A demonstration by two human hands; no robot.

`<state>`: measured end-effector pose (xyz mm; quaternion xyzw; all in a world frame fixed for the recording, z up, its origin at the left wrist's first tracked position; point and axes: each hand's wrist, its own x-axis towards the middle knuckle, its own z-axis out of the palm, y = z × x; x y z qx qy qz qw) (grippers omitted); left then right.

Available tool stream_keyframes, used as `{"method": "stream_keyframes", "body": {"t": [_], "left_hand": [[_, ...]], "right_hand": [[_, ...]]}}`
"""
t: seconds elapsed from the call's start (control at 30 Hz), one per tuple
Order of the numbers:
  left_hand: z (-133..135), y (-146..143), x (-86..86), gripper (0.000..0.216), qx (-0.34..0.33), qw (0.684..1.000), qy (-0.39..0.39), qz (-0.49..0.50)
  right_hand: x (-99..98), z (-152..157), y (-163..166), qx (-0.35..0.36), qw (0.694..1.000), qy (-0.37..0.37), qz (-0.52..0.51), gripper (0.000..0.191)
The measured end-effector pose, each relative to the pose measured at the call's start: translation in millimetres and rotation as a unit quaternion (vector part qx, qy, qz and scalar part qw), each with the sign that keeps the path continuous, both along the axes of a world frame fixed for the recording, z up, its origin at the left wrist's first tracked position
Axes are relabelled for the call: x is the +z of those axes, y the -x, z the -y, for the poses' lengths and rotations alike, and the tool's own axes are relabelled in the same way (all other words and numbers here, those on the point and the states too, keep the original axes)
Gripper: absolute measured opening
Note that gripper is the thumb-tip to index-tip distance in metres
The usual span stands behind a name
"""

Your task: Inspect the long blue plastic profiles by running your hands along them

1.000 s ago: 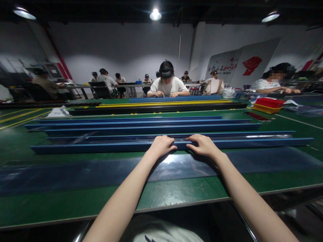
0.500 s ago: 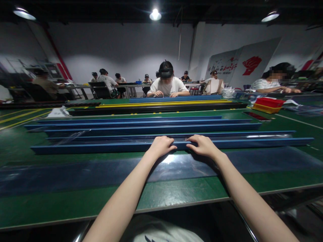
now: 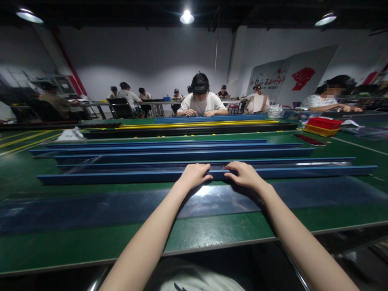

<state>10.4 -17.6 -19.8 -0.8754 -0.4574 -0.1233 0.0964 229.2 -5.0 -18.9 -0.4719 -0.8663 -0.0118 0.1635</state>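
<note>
Both my hands rest side by side on the nearest long blue rail (image 3: 100, 177), which lies across the green table (image 3: 75, 242). My left hand (image 3: 195, 174) has its fingers curled over the rail's top edge. My right hand (image 3: 244, 173) pinches the same edge just to the right, fingers pressed together. A clear plastic strip (image 3: 321, 163) lies inside the rail's channel. A dark glossy sheet (image 3: 91, 206) covers the table under my wrists.
Several more blue rails (image 3: 182, 151) lie parallel behind the near one, then black and yellow rails (image 3: 194, 126). Red and yellow trays (image 3: 323, 125) stand at the right. A person (image 3: 201, 101) works opposite; other people sit at tables behind.
</note>
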Motion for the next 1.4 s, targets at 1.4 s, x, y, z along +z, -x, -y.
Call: {"method": "stream_keyframes", "body": {"t": [1.4], "left_hand": [[4.4, -0.7, 11.4, 0.028, 0.032, 0.999, 0.02, -0.011]], "right_hand": [[0.7, 0.2, 1.0, -0.006, 1.0, -0.017, 0.015, 0.027]]}}
